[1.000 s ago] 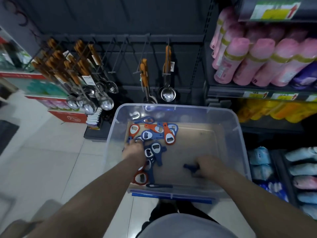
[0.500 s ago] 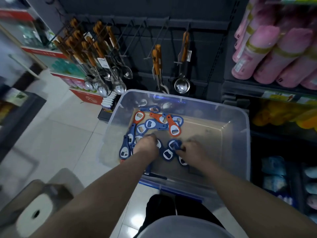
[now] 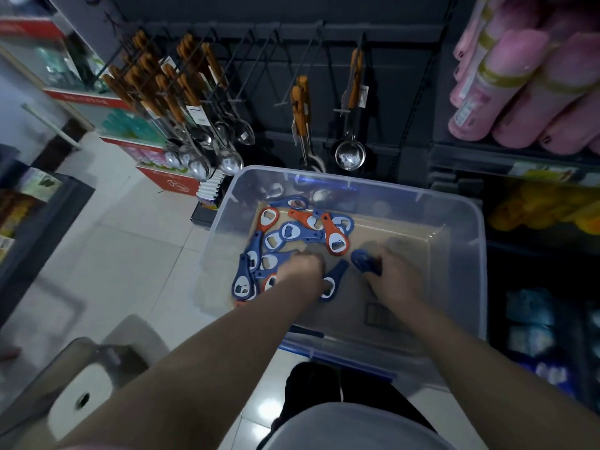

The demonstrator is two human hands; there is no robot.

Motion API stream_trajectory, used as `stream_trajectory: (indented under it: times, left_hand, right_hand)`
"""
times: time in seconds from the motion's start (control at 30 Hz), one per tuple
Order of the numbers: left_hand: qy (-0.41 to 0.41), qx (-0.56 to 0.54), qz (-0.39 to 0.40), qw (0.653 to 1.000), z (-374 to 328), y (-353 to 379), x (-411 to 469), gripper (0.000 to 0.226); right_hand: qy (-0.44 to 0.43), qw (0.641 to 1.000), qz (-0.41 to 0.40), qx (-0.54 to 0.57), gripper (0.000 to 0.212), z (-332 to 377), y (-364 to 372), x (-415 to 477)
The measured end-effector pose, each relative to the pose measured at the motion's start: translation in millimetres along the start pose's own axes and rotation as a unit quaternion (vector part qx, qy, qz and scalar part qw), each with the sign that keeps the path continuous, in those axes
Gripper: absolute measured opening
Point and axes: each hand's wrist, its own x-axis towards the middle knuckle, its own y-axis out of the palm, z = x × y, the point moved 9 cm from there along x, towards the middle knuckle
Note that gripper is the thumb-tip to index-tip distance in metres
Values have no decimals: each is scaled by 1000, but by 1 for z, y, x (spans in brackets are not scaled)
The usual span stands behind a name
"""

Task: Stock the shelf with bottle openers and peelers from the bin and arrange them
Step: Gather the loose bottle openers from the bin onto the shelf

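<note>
while bin (image 3: 467, 219) holds openers (image 3: 292, 232), right hand (image 3: 394, 280) grips one

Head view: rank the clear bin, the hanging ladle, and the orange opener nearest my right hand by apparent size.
Clear bin
Hanging ladle
Orange opener, smallest despite being nearer the camera

Blue and orange bottle openers (image 3: 290, 233) lie jumbled at the left of the clear bin (image 3: 406, 201).
</note>
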Motion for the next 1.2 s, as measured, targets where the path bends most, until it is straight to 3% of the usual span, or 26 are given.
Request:
stream_trajectory:
  times: [0.1,0.2,0.37,0.53,0.67,0.73,0.8,0.87,0.93,1.03,1.2]
  left_hand:
    - [9,98,-13,995,-19,9,3,64]
    - [32,119,-40,992,-24,11,6,57]
    - [107,143,-7,984,-11,3,2,49]
    - [97,168,-3,981,23,-4,1,43]
    - [101,119,-14,988,29,-12,5,56]
    - [127,138,-16,982,26,-15,8,44]
    - [146,76,-16,986,25,-22,10,30]
    - [148,-61,-21,987,22,-36,12,20]
    - [153,-166,-45,973,12,-55,13,18]
    - [183,-265,-53,945,-20,-76,6,19]
    - [284,-280,-35,916,-103,-91,-31,37]
  right_hand:
    - [-6,999,-40,-31,20,-8,-25,-8]
    - [-20,999,-28,-33,21,-11,-27,-15]
    - [-28,999,-5,-19,20,-1,-16,-21]
    - [-15,1000,-21,3,15,17,-5,-31]
    - [8,999,-33,21,18,27,2,-39]
    - [20,998,-55,36,16,30,-2,-43]
    - [41,996,-69,47,15,31,-6,-48]
    - [59,993,-88,46,13,31,-16,-55]
    - [62,989,-128,39,7,33,-33,-65]
    - [104,975,-195,27,16,25,-68,-88]
    - [178,931,-315,46,25,-18,-125,-144]
